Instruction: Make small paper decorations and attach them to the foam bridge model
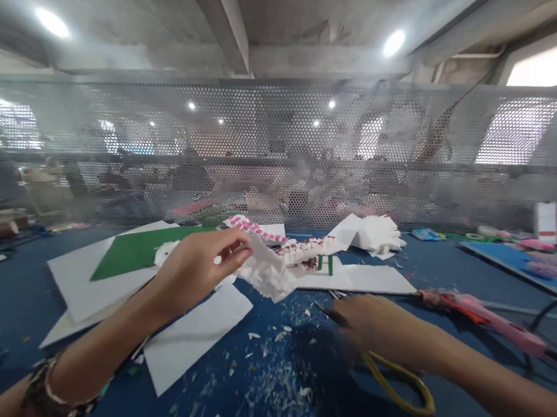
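Note:
My left hand (pixel 210 259) reaches in from the left, thumb and fingers pinched on the edge of a crumpled piece of thin white paper (pixel 267 273) that hangs to the right of the fingertips. My right hand (pixel 374 326), slightly blurred, is closed around scissors with yellow loop handles (pixel 401 385); their dark tips point left, below the paper. Just beyond the hands, a white strip with pink dots (pixel 255 228) and a white piece with dark red spots (pixel 308 250) lie near two short green posts (pixel 330 265) by a flat white board (pixel 361 279).
Paper scraps (pixel 271 363) litter the blue table. White sheets (pixel 197 337) and a green sheet (pixel 142 251) lie left. A fanned white paper bundle (pixel 377 234) lies behind. Right are a pink glue gun (pixel 494 323) with a cord and a blue board (pixel 519 266). Perforated metal screen (pixel 274 151) stands behind.

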A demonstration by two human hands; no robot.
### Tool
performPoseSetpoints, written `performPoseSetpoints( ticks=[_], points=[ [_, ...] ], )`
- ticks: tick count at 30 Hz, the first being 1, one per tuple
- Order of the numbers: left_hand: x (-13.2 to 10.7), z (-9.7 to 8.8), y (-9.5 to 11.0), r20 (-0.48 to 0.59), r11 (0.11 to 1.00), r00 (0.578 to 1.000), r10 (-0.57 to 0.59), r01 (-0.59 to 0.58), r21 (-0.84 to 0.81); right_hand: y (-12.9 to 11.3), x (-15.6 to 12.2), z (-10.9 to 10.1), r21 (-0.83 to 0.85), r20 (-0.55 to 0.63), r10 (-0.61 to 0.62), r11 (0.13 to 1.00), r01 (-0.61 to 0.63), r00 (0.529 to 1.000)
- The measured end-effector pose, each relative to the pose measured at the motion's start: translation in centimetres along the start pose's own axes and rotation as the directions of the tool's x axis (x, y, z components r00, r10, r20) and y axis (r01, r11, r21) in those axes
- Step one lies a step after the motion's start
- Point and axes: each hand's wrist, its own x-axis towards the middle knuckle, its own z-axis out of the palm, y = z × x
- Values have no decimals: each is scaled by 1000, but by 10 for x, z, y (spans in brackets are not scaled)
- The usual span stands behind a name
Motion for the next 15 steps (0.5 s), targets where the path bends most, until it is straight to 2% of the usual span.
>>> performPoseSetpoints(
  ticks=[4,9,15],
  points=[
    [-2,-1,1,50,1000,999,19,-21,21,2,5,-9,1,-82,140,990,-141,987],
    [-1,-3,-2,81,993,995,57,-65,97,14,19,-11,-16,-147,139,990,-143,979],
    [-1,-2,1,67,994,993,99,-102,48,18,34,-7,-31,-110,154,987,-159,982]
  ],
)
